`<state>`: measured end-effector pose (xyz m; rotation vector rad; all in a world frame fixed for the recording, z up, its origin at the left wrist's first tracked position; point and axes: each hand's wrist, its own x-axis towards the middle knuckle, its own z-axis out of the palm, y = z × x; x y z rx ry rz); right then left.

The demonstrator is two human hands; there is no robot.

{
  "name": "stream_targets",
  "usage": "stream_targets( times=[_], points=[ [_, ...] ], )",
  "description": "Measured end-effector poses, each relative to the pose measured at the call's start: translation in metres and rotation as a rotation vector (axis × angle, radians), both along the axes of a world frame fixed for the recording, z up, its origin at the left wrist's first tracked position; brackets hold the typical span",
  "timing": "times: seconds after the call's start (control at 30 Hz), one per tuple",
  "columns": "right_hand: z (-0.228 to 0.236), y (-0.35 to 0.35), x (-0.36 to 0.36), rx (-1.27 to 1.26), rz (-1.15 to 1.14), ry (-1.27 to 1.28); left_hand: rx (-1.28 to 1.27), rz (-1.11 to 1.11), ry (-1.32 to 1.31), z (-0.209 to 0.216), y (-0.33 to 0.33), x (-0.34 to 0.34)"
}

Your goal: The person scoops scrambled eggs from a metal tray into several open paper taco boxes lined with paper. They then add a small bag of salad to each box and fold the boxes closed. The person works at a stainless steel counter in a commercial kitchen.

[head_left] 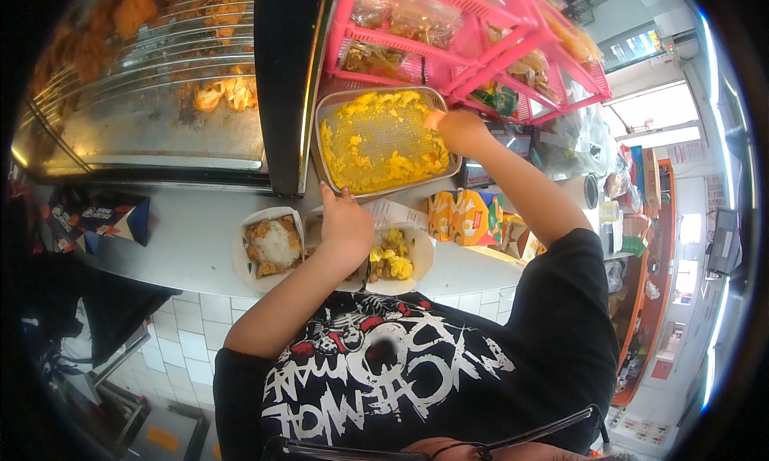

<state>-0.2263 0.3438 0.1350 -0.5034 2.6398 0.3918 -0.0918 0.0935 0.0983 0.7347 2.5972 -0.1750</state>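
Observation:
A metal tray [455, 166] with a mesh-patterned bottom stands on the counter, with yellow scrambled egg [388, 104] scattered over it. My right hand [466, 132] is closed at the tray's right side. A small orange-pink piece [435, 120] shows at its fingertips, too blurred to name. My left hand [346, 225] reaches to the near rim, fingers stretched and apart. Just below the tray, one open white takeaway box [429, 257] holds yellow egg over other food. Another box [243, 257], to the left, holds rice and browned pieces. My left forearm partly hides what lies between them.
Pink plastic racks [473, 68] with bagged goods rise behind the tray. A glass-fronted food warmer [284, 84] stands at the left. Yellow-orange printed cartons [465, 217] are right of the boxes; dark folded cartons [100, 221] lie far left. Another person's dark clothing [96, 309] shows at lower left.

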Motion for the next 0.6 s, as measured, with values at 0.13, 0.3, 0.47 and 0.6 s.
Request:
stream_targets(
  times=[0.13, 0.3, 0.47, 0.6],
  points=[
    [-0.031, -0.002, 0.034, -0.001, -0.163, -0.168, 0.022, 0.021, 0.023, -0.001, -0.001, 0.000],
    [-0.040, -0.019, 0.054, -0.245, -0.275, -0.222, -0.025, -0.008, 0.015, 0.002, -0.001, -0.002],
    [-0.039, -0.056, 0.066, -0.549, -0.389, -0.169, -0.019, -0.016, -0.020, 0.002, -0.001, -0.002],
    [-0.052, -0.100, 0.073, -0.729, -0.342, -0.130, -0.009, -0.011, 0.045, 0.001, -0.002, -0.001]
  ],
)
